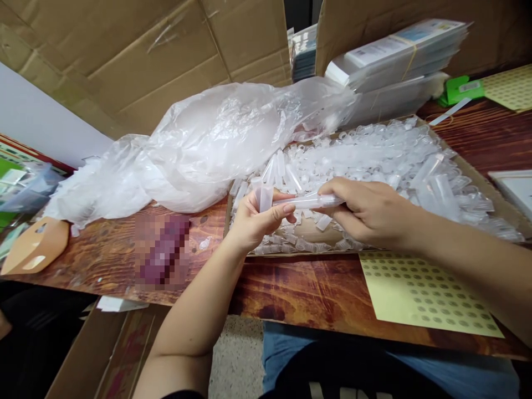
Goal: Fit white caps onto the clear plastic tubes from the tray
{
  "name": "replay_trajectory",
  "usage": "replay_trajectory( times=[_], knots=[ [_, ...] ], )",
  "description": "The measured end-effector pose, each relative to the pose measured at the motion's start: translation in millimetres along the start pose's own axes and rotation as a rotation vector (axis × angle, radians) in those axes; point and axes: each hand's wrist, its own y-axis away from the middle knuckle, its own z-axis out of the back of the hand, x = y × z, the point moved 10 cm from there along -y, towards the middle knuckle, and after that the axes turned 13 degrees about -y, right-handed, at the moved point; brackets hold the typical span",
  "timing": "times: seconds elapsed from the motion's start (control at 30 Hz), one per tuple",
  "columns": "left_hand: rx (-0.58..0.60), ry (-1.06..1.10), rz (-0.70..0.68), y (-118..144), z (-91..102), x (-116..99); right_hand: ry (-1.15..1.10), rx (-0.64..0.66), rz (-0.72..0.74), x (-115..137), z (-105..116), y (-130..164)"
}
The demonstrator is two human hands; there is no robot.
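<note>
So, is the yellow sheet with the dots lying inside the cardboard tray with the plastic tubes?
No, the yellow sheet lies flat on the wooden table, outside the cardboard tray, just in front of its near edge.

A clear plastic tube [310, 201] lies level between both hands, over the tray; a small clear cap [265, 198] sits upright in the left fingers.

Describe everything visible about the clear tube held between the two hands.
The tube is a slim, clear plastic cylinder, apparently empty, lying nearly level above the near edge of the cardboard tray of similar tubes. The right hand grips one end in its fingers. The left hand meets the other end, where it pinches a short translucent cap, open side up. Whether cap and tube are joined cannot be told.
</note>
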Motion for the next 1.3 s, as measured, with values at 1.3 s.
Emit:
replay_trajectory(
  times=[1.3],
  knots=[
    [-0.376, -0.129, -0.287, -2.7, 39.5, -16.1, 0.447, -0.080, -0.047, -50.8, 45.5, -14.2]
  ],
)
